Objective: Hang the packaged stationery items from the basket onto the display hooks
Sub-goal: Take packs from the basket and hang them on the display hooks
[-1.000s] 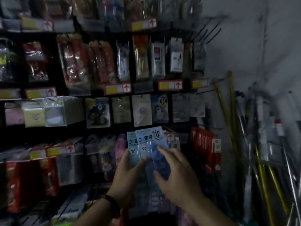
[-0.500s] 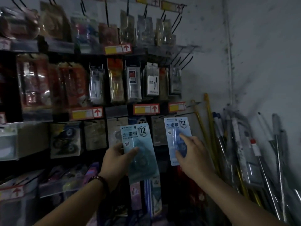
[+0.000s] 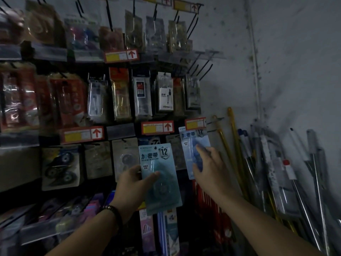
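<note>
My left hand (image 3: pixel 132 189) holds a teal blister pack (image 3: pixel 159 174) marked 12, thumb across its front, in front of the middle row of the rack. My right hand (image 3: pixel 208 169) grips a pale blue blister pack (image 3: pixel 191 141) of the same kind and holds it up at the rack's right end, its top edge tucked just under an orange price tag (image 3: pixel 195 123). The hook behind that tag is hidden. No basket is in view.
The dark display rack (image 3: pixel 121 130) is crowded with hanging packets and orange arrow price tags. Bare black hooks (image 3: pixel 204 67) stick out at the upper right. Yellow and grey poles (image 3: pixel 276 172) lean against the grey wall on the right.
The two packs, held together a second ago, are now apart. My right hand carried the pale blue one up and right to the rack's edge; the view tilted upward.
</note>
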Action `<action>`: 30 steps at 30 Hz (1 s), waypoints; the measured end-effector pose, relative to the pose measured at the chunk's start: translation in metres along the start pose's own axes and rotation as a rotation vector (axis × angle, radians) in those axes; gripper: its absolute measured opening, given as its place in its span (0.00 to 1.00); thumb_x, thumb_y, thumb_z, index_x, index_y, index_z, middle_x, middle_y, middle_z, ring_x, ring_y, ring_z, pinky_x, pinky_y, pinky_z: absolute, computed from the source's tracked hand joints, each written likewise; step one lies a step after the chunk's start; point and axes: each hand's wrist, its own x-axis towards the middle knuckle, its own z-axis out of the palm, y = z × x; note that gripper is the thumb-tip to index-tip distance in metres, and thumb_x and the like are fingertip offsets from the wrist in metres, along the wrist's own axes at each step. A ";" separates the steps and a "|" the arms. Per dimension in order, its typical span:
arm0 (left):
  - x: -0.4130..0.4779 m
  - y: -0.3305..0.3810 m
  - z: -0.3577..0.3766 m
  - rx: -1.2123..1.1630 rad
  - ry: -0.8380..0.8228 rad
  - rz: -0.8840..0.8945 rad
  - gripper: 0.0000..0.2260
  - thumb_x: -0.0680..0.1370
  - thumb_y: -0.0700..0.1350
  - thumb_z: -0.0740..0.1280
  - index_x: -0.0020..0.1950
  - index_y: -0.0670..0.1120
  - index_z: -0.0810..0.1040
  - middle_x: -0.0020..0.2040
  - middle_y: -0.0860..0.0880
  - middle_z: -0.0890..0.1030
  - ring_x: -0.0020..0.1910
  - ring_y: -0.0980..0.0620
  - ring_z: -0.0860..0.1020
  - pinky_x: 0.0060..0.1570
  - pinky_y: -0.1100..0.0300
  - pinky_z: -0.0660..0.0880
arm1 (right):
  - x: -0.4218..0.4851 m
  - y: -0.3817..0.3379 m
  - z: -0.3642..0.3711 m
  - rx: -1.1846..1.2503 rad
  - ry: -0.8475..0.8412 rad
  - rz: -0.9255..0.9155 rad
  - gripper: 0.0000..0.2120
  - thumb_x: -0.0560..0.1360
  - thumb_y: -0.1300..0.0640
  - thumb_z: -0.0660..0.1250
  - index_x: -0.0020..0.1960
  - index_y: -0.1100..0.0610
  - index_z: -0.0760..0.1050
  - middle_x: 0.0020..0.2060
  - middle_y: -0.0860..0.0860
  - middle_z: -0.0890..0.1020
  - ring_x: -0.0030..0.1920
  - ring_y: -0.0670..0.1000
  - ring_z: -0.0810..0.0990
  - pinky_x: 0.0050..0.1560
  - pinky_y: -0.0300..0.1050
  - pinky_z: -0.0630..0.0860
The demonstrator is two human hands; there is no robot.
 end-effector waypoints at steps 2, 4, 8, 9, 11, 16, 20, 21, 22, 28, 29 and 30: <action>-0.001 -0.001 0.000 0.015 -0.006 0.014 0.09 0.79 0.43 0.74 0.59 0.47 0.84 0.52 0.50 0.89 0.49 0.53 0.88 0.45 0.55 0.86 | 0.001 0.000 -0.001 0.006 0.017 0.002 0.32 0.79 0.45 0.68 0.80 0.42 0.61 0.66 0.47 0.67 0.57 0.49 0.76 0.49 0.48 0.81; -0.001 -0.002 0.000 0.021 -0.005 0.022 0.08 0.79 0.43 0.74 0.58 0.47 0.83 0.51 0.51 0.89 0.48 0.54 0.88 0.43 0.58 0.85 | 0.000 0.000 -0.002 -0.001 0.031 0.017 0.30 0.79 0.44 0.67 0.79 0.42 0.63 0.66 0.47 0.67 0.57 0.50 0.76 0.48 0.48 0.81; -0.001 -0.004 -0.001 0.018 -0.012 0.008 0.09 0.79 0.43 0.74 0.59 0.47 0.83 0.52 0.50 0.89 0.49 0.53 0.88 0.42 0.58 0.85 | 0.005 -0.002 -0.004 -0.009 0.014 0.033 0.28 0.78 0.42 0.65 0.77 0.42 0.66 0.63 0.46 0.68 0.59 0.50 0.75 0.50 0.51 0.82; -0.001 -0.005 -0.001 0.016 -0.015 0.002 0.09 0.79 0.43 0.74 0.60 0.47 0.83 0.53 0.49 0.89 0.49 0.53 0.88 0.44 0.57 0.85 | 0.008 -0.001 -0.004 -0.009 -0.003 0.027 0.28 0.78 0.42 0.66 0.77 0.42 0.66 0.62 0.46 0.69 0.59 0.51 0.75 0.51 0.51 0.82; -0.002 -0.005 -0.001 0.003 -0.016 -0.008 0.10 0.79 0.44 0.74 0.60 0.47 0.83 0.53 0.49 0.89 0.50 0.52 0.88 0.49 0.52 0.86 | 0.013 0.002 -0.001 -0.035 -0.048 0.031 0.29 0.77 0.42 0.68 0.76 0.43 0.67 0.62 0.47 0.70 0.61 0.51 0.74 0.54 0.51 0.81; -0.002 -0.001 0.000 0.018 -0.008 -0.010 0.10 0.78 0.44 0.75 0.59 0.49 0.83 0.54 0.50 0.88 0.52 0.51 0.88 0.54 0.47 0.85 | 0.025 0.009 0.023 -0.113 -0.111 0.049 0.33 0.77 0.46 0.71 0.77 0.43 0.61 0.67 0.51 0.70 0.64 0.54 0.74 0.56 0.55 0.81; 0.000 0.002 -0.002 0.028 -0.006 -0.031 0.11 0.79 0.45 0.75 0.61 0.48 0.83 0.55 0.50 0.88 0.54 0.49 0.87 0.55 0.45 0.85 | 0.026 0.005 0.029 -0.167 -0.116 0.059 0.27 0.78 0.49 0.70 0.73 0.46 0.63 0.66 0.54 0.72 0.58 0.54 0.78 0.51 0.53 0.82; -0.001 0.002 -0.002 0.024 -0.010 -0.035 0.11 0.79 0.45 0.75 0.61 0.48 0.82 0.55 0.49 0.88 0.54 0.49 0.87 0.55 0.46 0.85 | 0.022 -0.001 0.024 -0.150 -0.096 0.047 0.24 0.79 0.48 0.69 0.72 0.47 0.65 0.66 0.53 0.72 0.57 0.53 0.78 0.51 0.53 0.82; -0.001 0.003 -0.001 0.018 -0.011 -0.035 0.11 0.79 0.44 0.75 0.61 0.48 0.82 0.55 0.49 0.88 0.54 0.49 0.87 0.54 0.47 0.85 | 0.016 -0.008 0.018 -0.114 -0.074 0.027 0.22 0.80 0.46 0.67 0.71 0.47 0.67 0.65 0.52 0.72 0.57 0.52 0.78 0.52 0.52 0.82; -0.004 0.007 0.019 -0.047 -0.034 -0.025 0.10 0.79 0.44 0.73 0.60 0.49 0.82 0.55 0.50 0.87 0.52 0.52 0.86 0.47 0.55 0.84 | -0.050 -0.049 -0.026 0.151 -0.177 -0.207 0.32 0.77 0.34 0.65 0.78 0.40 0.62 0.66 0.40 0.69 0.60 0.42 0.74 0.53 0.43 0.81; -0.005 0.008 0.024 -0.060 -0.047 -0.030 0.11 0.79 0.45 0.74 0.61 0.49 0.82 0.55 0.50 0.87 0.53 0.51 0.87 0.48 0.53 0.85 | -0.057 -0.050 -0.027 0.129 -0.199 -0.236 0.35 0.77 0.33 0.66 0.80 0.39 0.58 0.67 0.39 0.68 0.62 0.42 0.74 0.55 0.42 0.81; -0.007 0.009 0.029 -0.064 -0.055 -0.031 0.12 0.79 0.45 0.74 0.62 0.49 0.82 0.56 0.50 0.87 0.53 0.51 0.87 0.49 0.52 0.86 | -0.062 -0.050 -0.025 0.113 -0.199 -0.252 0.38 0.76 0.34 0.67 0.81 0.39 0.56 0.67 0.39 0.67 0.63 0.42 0.73 0.57 0.42 0.80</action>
